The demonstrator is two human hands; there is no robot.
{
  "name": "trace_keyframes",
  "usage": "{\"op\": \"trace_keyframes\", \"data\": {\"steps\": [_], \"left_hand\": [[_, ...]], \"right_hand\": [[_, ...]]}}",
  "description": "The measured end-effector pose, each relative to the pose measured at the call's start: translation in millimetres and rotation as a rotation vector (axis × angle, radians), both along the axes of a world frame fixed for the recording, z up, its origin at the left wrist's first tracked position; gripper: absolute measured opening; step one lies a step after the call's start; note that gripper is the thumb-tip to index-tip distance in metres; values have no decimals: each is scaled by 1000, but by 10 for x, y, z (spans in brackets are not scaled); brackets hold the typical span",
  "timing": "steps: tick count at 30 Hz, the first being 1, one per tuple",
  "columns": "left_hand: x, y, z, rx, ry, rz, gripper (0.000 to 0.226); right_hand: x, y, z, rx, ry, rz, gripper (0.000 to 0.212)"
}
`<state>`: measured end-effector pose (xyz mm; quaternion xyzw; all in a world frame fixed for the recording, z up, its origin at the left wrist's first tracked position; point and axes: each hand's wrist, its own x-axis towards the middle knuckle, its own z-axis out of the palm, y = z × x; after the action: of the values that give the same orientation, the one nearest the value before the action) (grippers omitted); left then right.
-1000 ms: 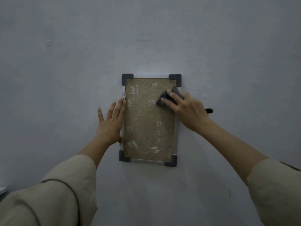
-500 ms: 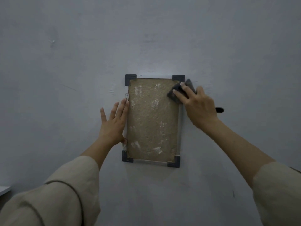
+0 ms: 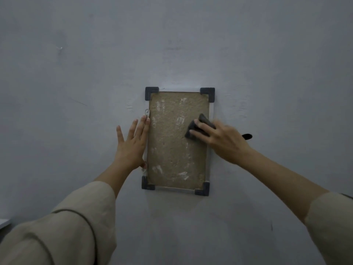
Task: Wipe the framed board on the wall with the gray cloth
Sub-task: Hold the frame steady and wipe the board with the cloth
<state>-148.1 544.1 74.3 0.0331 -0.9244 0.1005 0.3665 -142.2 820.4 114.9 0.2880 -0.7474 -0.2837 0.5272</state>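
Observation:
The framed board [image 3: 172,142] hangs upright on the wall, a tan cork-like panel with pale smears, a thin light frame and dark corner caps. My right hand [image 3: 221,139] presses the gray cloth [image 3: 198,127] flat against the board's right side, a little above mid-height, with straight fingers lying on the cloth. A dark tip of the cloth [image 3: 247,136] sticks out past my wrist. My left hand [image 3: 131,144] lies flat on the wall, fingers straight, its edge touching the board's left frame.
The plain grey wall [image 3: 172,44] fills the view all round the board. A small screw plate [image 3: 146,111] sits on the left frame above my left fingertips. A pale ledge corner [image 3: 3,222] shows at the lower left edge.
My right hand has slid the cloth down and a little left from the board's top right corner to its right middle. My left hand has stayed in place.

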Motion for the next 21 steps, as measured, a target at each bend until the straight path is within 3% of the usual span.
{"op": "trace_keyframes", "data": {"steps": [2, 5, 7, 12, 17, 19, 21], "left_hand": [[-3, -13, -1, 1, 0, 1, 149], [2, -22, -5, 7, -5, -8, 149], [11, -14, -4, 10, -2, -11, 149], [-12, -20, -7, 0, 4, -6, 150], [-31, -20, -21, 4, 12, -8, 150], [-23, -15, -14, 10, 11, -21, 148], [-20, -14, -11, 11, 13, -26, 147]], "right_hand": [[-49, 70, 183, -29, 18, -41, 54], [-84, 25, 419, -366, 23, -14, 53], [-66, -119, 337, -461, -11, -14, 53], [-81, -231, 85, -61, -111, 8, 56], [-101, -192, 420, -487, -14, -43, 52], [-85, -287, 300, -398, -37, -54, 51], [-71, -289, 196, -169, -43, -64, 53]]}}
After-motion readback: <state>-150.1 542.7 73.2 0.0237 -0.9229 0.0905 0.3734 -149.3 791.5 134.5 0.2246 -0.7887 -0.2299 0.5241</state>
